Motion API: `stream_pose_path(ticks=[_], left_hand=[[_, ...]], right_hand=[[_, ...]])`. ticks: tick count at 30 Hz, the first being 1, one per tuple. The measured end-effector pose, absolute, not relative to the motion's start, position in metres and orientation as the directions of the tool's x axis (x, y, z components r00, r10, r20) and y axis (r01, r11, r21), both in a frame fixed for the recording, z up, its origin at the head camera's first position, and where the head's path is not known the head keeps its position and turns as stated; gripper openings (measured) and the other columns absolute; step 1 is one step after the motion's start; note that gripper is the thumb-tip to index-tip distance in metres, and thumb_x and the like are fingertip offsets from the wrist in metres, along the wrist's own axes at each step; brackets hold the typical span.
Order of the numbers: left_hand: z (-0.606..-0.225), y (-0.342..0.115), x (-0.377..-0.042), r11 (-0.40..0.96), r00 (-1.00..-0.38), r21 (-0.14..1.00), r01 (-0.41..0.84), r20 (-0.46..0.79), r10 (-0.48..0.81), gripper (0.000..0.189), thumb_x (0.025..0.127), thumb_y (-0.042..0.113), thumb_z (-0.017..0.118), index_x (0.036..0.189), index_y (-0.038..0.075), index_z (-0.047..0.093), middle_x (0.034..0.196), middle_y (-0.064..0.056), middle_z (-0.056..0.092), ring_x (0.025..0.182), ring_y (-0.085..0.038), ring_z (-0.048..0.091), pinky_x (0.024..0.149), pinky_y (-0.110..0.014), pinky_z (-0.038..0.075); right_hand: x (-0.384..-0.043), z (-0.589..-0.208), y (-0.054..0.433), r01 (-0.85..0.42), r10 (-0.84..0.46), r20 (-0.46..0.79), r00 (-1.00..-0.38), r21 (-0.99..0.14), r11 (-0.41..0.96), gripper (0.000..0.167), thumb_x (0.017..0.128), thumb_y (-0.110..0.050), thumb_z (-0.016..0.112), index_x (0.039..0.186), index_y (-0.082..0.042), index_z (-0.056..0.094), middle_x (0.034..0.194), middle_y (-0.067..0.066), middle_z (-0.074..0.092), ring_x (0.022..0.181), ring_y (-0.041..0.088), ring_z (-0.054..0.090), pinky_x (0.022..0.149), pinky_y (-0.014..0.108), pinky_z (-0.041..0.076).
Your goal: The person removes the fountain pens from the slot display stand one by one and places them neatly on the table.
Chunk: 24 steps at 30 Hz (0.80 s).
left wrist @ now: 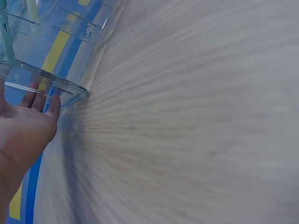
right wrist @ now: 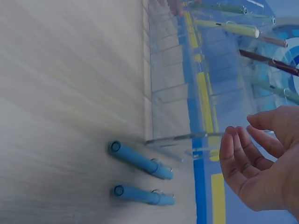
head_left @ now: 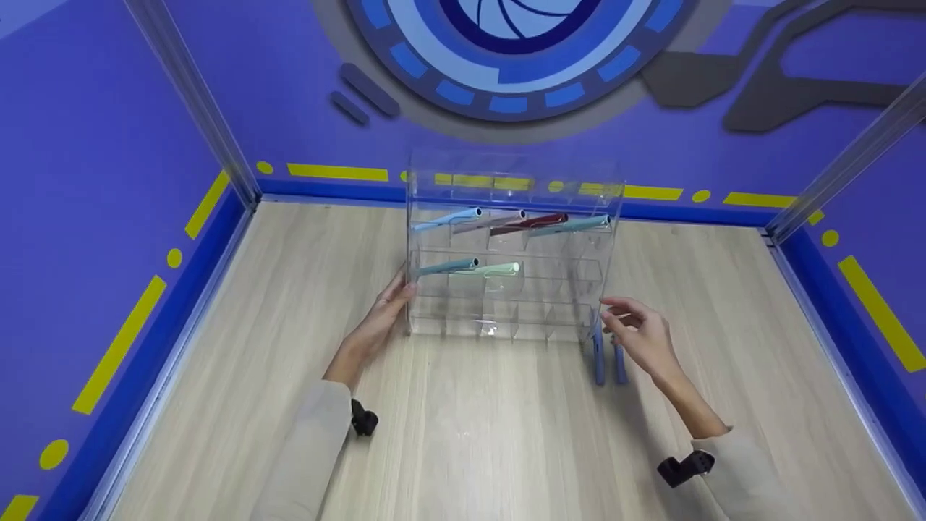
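Observation:
A clear acrylic pen stand (head_left: 535, 289) with several compartments stands on the table. In its upper row lie a light blue pen (head_left: 448, 218), a pale mauve pen (head_left: 499, 220), a dark red pen (head_left: 532, 223) and a teal pen (head_left: 579, 225). Below them are a blue-green pen (head_left: 450, 266) and a mint green pen (head_left: 499, 270). My left hand (head_left: 380, 318) touches the stand's left side, fingers extended along it. Beside the right side, my right hand (head_left: 642, 339) hangs with loosely bent fingers, holding nothing. Two blue pens (right wrist: 140, 159) (right wrist: 144, 195) lie under it.
The wood-grain table (head_left: 463, 434) is bordered by blue-purple panels (head_left: 289, 94) with yellow marks at the back and both sides. Metal posts (head_left: 195, 101) stand at the back corners. A small black wrist camera (head_left: 686, 469) sits at the right sleeve.

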<state>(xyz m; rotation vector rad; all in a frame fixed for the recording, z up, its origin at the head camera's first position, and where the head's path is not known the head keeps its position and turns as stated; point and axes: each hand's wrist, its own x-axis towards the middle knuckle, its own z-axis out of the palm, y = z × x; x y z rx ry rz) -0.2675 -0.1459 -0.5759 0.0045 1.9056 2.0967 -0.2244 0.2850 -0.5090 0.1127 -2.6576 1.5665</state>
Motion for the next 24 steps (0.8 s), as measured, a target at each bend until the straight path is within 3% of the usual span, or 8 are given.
stream_pose_path(ticks=[5, 15, 24], left_hand=[[-0.577, -0.146, -0.268, -0.070, -0.954, 0.973, -0.220, -0.199, 0.225, 0.077, 0.105, 0.052, 0.051, 0.166, 0.031, 0.009, 0.175, 0.006, 0.001, 0.162, -0.019, -0.006, 0.132, -0.046, -0.004], [-0.578, -0.147, -0.268, -0.070, -0.953, 0.969, -0.235, -0.215, 0.215, 0.074, 0.106, 0.050, 0.050, 0.166, 0.031, 0.010, 0.175, 0.005, 0.000, 0.162, -0.019, -0.007, 0.132, -0.046, -0.004], [-0.578, -0.146, -0.267, -0.057, -0.951, 0.969, -0.240, -0.223, 0.214, 0.075, 0.108, 0.047, 0.046, 0.166, 0.025, 0.005, 0.175, -0.002, -0.003, 0.162, -0.024, -0.007, 0.132, -0.045, -0.004]], right_hand=[[-0.223, -0.503, 0.273, -0.139, -0.072, 0.120, -0.990, -0.888, 0.439, 0.025, 0.100, -0.008, 0.066, 0.123, 0.001, 0.070, 0.105, 0.021, 0.070, 0.082, 0.013, 0.072, 0.066, 0.026, 0.062], [-0.223, -0.501, 0.250, -0.215, -0.141, 0.178, -0.974, -0.922, 0.322, 0.023, 0.099, -0.002, 0.065, 0.121, 0.001, 0.071, 0.098, 0.000, 0.072, 0.084, 0.014, 0.071, 0.066, 0.025, 0.061], [-0.221, -0.507, 0.228, -0.205, -0.139, 0.175, -0.975, -0.948, 0.244, 0.024, 0.098, 0.000, 0.065, 0.121, 0.002, 0.070, 0.106, 0.012, 0.074, 0.086, 0.014, 0.073, 0.069, 0.022, 0.062]])
